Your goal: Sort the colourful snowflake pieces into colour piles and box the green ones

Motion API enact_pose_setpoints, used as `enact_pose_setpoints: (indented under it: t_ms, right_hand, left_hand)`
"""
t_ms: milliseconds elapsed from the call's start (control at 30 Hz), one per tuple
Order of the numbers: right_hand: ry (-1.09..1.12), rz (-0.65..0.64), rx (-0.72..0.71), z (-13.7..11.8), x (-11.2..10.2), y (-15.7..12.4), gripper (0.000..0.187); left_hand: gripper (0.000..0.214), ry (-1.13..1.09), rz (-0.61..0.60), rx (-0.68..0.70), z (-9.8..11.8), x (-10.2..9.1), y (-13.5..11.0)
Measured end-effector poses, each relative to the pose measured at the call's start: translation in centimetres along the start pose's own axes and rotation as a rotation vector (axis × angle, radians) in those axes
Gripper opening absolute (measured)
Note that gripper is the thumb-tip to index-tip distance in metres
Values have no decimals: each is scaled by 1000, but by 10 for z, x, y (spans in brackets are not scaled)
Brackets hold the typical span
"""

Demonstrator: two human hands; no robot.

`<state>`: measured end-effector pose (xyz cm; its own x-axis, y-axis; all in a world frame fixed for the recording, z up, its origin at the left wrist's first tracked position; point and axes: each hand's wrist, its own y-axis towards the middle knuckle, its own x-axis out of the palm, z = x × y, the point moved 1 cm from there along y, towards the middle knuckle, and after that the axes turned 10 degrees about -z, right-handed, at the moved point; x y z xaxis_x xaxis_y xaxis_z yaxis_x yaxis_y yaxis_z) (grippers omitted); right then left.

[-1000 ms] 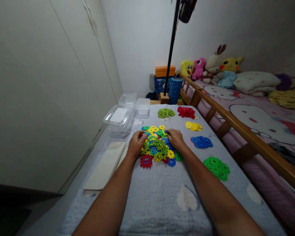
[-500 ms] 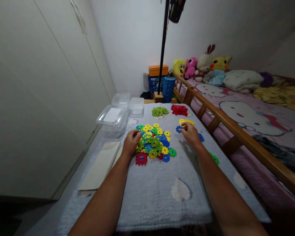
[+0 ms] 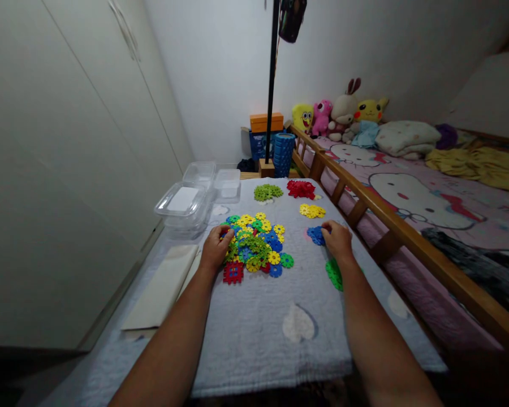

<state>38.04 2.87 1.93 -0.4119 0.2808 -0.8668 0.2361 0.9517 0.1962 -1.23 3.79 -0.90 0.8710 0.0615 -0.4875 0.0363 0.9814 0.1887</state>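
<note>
A mixed heap of notched plastic discs lies mid-table in yellow, blue, green and red. My left hand rests against its left side with the fingers curled in; what they pinch, if anything, is hidden. Below the heap sits a square red notched piece. To the right, my right hand is at a small group of blue discs, thumb and finger pinched at a blue disc there. A green group is partly covered by my right forearm. Farther back lie yellow discs, light green pieces and red pieces.
Clear plastic boxes stand at the back left, with a folded beige cloth or sheet in front. A wooden bed rail runs along the table's right side. A black pole rises behind the table.
My right hand has moved from beside the yellow group toward me, carrying a blue disc to the blue group. My left hand stays at the heap. The view has turned slightly right.
</note>
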Motion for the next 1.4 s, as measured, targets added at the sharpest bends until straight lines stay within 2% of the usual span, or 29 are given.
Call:
enact_pose_setpoints:
  t_ms: [133, 267, 367, 533, 667, 800, 900, 1000, 1100, 1167, 1267, 1400]
  right_hand:
    - [-109, -10, 29, -2, -1, -4, 18]
    - [-106, -8, -17, -13, -5, -9, 25]
    - [-64, -50, -156, -30, 0, -12, 26]
    - [19, -300, -480, -67, 23, -26, 23]
    - [-21, -349, -558, -85, 39, -38, 34]
    - [-120, -361, -538, -89, 48, -44, 38]
    - [-123, -375, -519, -89, 51, -44, 34]
    - [-54, -375, -509, -88, 51, -41, 25]
    - [77, -393, -518, -86, 46, -37, 15]
    - [179, -378, -498, -81, 38, -33, 14]
    - [268, -267, -352, -64, 21, -22, 17]
    - [258, -63, -102, -30, -1, -8, 19]
  left_hand:
    - [43, 13, 6, -4, 0, -1, -1]
    - [40, 69, 42, 12, 2, 0, -2]
    - [38, 88, 55, 7, 5, 1, 1]
    - [45, 118, -28, -16, 7, 2, 3]
    - [56, 170, -36, 6, 5, 2, -14]
    - [64, 171, -40, 17, 5, 1, -36]
    - [81, 185, -114, 80, 10, -1, -47]
    - [92, 210, -195, 120, 13, -2, -51]
    - [99, 245, -216, 144, 13, -2, -52]
    - [103, 275, -226, 146, 11, -2, -51]
    - [106, 315, -240, 136, 9, -1, -51]
    - [104, 324, -247, 147, 8, -2, -50]
